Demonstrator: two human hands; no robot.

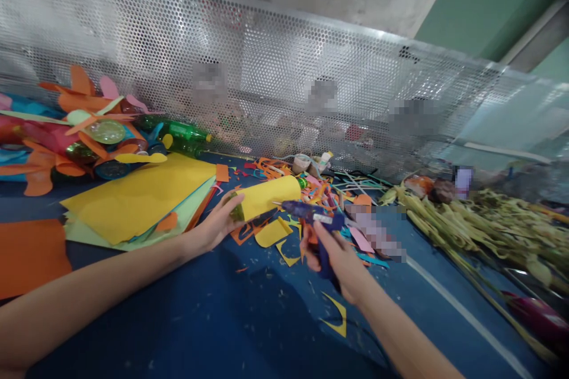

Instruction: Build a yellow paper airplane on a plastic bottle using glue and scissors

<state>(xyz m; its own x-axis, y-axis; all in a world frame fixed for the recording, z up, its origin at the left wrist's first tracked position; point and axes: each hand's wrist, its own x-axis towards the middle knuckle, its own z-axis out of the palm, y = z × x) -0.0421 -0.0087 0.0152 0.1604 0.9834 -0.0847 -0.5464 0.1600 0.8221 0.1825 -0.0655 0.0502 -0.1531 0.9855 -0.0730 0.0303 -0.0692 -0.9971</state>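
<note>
Blue table (200, 314); right hand (331, 257) grips glue gun (311, 213).

Two hands (220, 220), one glue gun (306, 211) and one yellow-wrapped bottle (272, 195) show; one large orange sheet (32, 257) lies toward nine o'clock.

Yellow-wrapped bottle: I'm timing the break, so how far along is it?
Yellow paper already wraps the bottle. The left hand grips its base; the right hand holds a glue gun, nozzle by the paper. Probably left: gluing, then petal-like shapes as on the piled bottles; none shows on this one.
</note>
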